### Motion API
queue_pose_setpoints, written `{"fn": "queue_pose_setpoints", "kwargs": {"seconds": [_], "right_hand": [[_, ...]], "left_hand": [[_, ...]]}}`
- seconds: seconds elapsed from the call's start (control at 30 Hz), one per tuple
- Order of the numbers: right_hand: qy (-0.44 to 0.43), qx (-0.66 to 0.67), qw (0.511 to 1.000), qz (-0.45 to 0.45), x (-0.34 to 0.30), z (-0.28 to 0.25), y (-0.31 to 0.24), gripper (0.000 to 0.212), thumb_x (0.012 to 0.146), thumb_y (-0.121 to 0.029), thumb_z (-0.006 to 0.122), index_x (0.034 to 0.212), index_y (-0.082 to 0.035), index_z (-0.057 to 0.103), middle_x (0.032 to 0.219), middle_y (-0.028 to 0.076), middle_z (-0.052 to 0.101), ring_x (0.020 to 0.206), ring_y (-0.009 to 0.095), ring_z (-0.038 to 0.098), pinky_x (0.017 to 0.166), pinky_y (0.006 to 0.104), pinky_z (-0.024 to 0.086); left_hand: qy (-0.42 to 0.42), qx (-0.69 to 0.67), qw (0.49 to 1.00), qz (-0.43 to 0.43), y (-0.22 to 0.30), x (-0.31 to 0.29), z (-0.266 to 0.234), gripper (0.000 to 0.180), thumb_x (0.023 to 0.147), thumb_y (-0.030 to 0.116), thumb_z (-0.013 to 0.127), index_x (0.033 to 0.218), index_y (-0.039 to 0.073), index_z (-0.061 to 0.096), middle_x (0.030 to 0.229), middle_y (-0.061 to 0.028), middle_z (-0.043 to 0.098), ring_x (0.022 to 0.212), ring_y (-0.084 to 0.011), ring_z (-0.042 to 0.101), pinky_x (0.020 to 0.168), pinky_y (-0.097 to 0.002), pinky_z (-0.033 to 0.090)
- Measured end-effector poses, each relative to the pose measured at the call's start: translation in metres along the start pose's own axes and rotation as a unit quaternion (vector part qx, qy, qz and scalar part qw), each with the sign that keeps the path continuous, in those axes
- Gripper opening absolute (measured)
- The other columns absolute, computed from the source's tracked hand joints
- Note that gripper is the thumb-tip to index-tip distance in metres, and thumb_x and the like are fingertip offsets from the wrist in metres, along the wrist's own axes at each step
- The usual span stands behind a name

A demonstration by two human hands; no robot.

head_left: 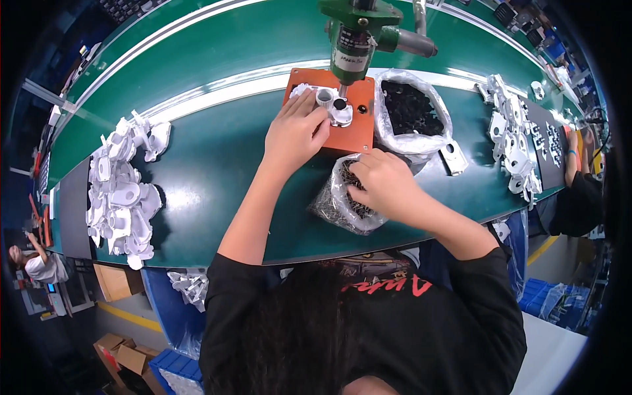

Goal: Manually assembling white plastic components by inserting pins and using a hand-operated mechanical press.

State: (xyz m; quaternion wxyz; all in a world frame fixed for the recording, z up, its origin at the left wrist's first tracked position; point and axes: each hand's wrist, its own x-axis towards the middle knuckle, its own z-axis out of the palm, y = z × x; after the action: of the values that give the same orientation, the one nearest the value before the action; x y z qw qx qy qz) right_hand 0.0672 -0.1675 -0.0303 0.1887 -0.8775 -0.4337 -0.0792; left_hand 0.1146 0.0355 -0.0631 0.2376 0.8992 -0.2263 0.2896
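My left hand (297,130) lies on a white plastic part (341,116) with round openings, its fingers and thumb closed on the part's left side. The part sits on an orange fixture plate (339,139), and a black round piece (340,104) shows in it right below the tip of a green press (351,59). My right hand (390,185) reaches into a clear plastic bag (337,204) of small metal pins or screws. Its thumb and fingers are apart at the bag's mouth; some fingertips are hidden among the pieces.
A white-lined bag of black small parts (411,108) stands right of the plate, beside a single white part (453,158). White plastic parts are heaped at the left (122,191) and right (507,138) of the green table (217,174). Other people work at both far sides.
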Motion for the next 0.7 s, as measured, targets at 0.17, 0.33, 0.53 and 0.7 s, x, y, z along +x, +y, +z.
{"fn": "queue_pose_setpoints", "kwargs": {"seconds": [0.17,0.33,0.53,0.7], "right_hand": [[-0.024,-0.035,0.999,-0.014,-0.001,0.007,0.000,0.014,0.069,-0.017,0.065,0.073,-0.004,0.062,0.075,0.008,0.061,0.076,0.024,0.060,0.067,0.0352,0.049],[-0.052,0.023,0.998,0.003,-0.003,-0.001,0.003,0.011,0.072,-0.011,0.065,0.078,-0.003,0.061,0.076,0.010,0.059,0.077,0.028,0.059,0.067,0.0380,0.049],[-0.050,0.232,0.969,0.071,0.014,-0.036,0.015,0.011,0.075,-0.006,0.062,0.084,0.000,0.064,0.077,0.012,0.063,0.073,0.026,0.062,0.066,0.0332,0.049],[-0.057,0.408,0.885,0.218,0.048,-0.039,0.061,0.018,0.077,-0.006,0.062,0.090,0.005,0.067,0.075,0.008,0.065,0.067,0.013,0.060,0.060,0.0250,0.048]], "left_hand": [[-0.011,-0.004,1.000,-0.016,0.002,-0.001,-0.002,0.010,0.080,0.015,0.059,0.082,0.005,0.059,0.113,-0.0156,0.060,0.111,-0.0326,0.054,0.098,-0.0411,0.042],[-0.002,-0.007,1.000,-0.005,0.000,0.000,-0.001,0.010,0.080,0.015,0.059,0.082,0.005,0.058,0.113,-0.0150,0.060,0.111,-0.0312,0.054,0.098,-0.0407,0.042],[0.002,-0.005,1.000,-0.007,0.001,0.001,-0.002,0.010,0.080,0.015,0.059,0.083,0.005,0.059,0.112,-0.0148,0.060,0.111,-0.0303,0.054,0.099,-0.0407,0.041],[-0.004,0.000,1.000,-0.005,-0.003,-0.001,0.001,0.011,0.080,0.016,0.058,0.084,0.006,0.060,0.112,-0.0163,0.060,0.111,-0.0313,0.054,0.099,-0.0410,0.041]]}}
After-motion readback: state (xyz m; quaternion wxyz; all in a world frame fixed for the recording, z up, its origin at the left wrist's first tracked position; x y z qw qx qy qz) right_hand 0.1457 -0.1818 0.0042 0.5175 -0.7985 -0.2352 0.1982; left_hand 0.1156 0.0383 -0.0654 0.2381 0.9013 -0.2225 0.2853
